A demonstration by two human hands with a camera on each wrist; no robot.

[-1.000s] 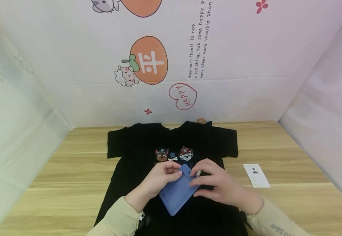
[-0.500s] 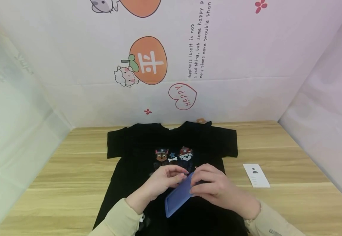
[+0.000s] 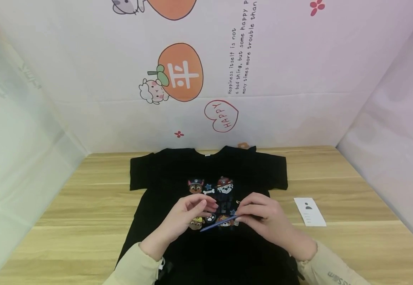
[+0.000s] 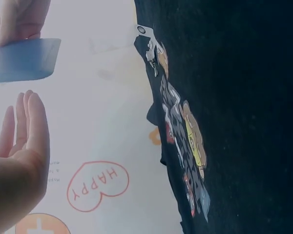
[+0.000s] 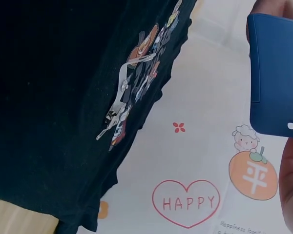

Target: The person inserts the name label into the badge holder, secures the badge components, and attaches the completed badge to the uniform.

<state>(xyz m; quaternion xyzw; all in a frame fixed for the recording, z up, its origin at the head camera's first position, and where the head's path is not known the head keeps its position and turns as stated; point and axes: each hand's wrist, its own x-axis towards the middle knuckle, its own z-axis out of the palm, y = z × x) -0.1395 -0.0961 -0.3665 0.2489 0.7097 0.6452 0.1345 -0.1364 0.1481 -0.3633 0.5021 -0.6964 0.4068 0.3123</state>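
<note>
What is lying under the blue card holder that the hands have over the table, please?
Under the blue card holder, pinched by the right hand, lies the black T-shirt, spread on the wooden table. Its cartoon print shows partly; the hands cover the rest.

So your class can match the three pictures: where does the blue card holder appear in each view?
Head: blue card holder edge-on at centre, pinched by the right hand.
Left wrist: top left corner.
Right wrist: right edge, upper half.
Shared landmark: the red HAPPY heart.
</note>
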